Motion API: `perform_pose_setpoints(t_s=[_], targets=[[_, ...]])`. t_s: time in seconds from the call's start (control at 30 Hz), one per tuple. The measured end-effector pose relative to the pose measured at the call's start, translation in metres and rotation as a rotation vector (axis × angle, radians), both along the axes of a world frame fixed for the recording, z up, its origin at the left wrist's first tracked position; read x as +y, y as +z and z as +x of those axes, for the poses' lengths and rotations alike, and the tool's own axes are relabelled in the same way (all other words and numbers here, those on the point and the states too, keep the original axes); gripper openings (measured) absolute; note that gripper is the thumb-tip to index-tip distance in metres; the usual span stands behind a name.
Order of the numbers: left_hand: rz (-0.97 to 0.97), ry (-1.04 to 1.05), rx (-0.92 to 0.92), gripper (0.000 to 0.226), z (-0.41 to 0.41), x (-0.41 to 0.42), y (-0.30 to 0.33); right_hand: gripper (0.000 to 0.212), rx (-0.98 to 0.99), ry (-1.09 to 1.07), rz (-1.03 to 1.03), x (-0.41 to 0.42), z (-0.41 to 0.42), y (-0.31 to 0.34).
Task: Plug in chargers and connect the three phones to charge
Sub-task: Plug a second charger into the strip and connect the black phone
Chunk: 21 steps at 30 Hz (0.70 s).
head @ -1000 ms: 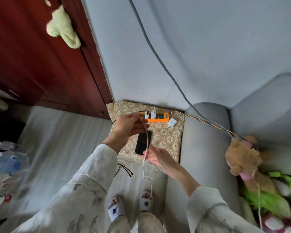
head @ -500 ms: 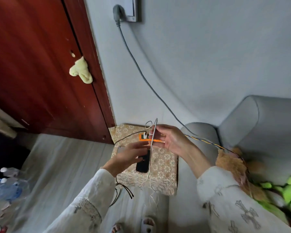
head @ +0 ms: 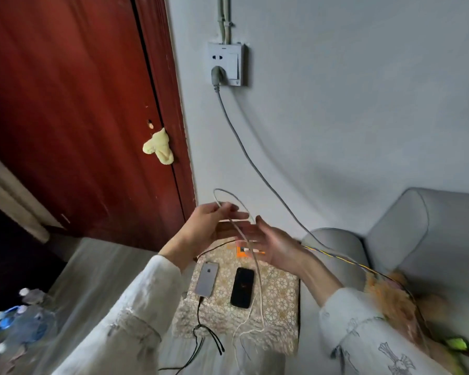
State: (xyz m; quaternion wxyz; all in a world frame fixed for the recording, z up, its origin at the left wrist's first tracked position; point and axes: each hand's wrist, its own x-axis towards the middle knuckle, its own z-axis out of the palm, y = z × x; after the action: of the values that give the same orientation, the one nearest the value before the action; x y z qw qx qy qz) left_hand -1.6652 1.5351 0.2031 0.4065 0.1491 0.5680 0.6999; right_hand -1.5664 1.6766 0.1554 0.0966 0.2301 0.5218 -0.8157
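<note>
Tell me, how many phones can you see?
2. A silver phone lies on the patterned cushion, and a black phone lies right beside it. A third may be hidden behind the hands.

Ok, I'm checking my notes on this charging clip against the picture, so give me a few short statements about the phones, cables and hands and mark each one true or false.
1. The silver phone has a dark cable plugged into its near end. True.
2. The black phone lies to the left of the silver one. False: it lies to its right, on the patterned cloth.
3. The left hand holds a loop of white cable. True.
4. The wall socket is empty. False: a grey plug sits in it.
5. The right hand is clenched round a phone. False: it is open, fingers spread, holding no phone.
</note>
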Motion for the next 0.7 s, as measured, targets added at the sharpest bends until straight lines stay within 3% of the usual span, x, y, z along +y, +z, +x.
perform_pose_setpoints(t_s=[0.1,0.2,0.33,0.4,0.5,0.63,0.7], targets=[[0.135,0.150,-0.171,0.027,-0.027,0.003,0.022,0.052,0.028,0.258,-0.002,-0.009,0.006,-0.010],[0.249,0.314,-0.312,0.028,-0.055,-0.003,0.037,0.051,0.041,0.313,0.103,-0.007,0.009,-0.007],[0.370,0.432,-0.386,0.040,-0.085,-0.024,0.028,0.020,0.071,0.242,0.490,0.002,0.010,-0.005],[0.256,0.353,-0.301,0.047,-0.085,-0.030,0.007,0.017,0.120,0.102,0.358,0.005,0.003,0.005],[-0.022,0.112,-0.170,0.034,-0.060,-0.034,-0.034,0.017,0.196,-0.009,0.124,0.009,-0.020,0.035],[-0.227,-0.414,0.120,0.034,-0.023,-0.032,-0.056,0.015,0.268,-0.154,0.026,0.004,-0.055,0.078],[-0.251,-0.510,0.185,0.026,-0.013,-0.032,-0.047,0.014,0.291,-0.245,0.015,0.002,-0.065,0.091]])
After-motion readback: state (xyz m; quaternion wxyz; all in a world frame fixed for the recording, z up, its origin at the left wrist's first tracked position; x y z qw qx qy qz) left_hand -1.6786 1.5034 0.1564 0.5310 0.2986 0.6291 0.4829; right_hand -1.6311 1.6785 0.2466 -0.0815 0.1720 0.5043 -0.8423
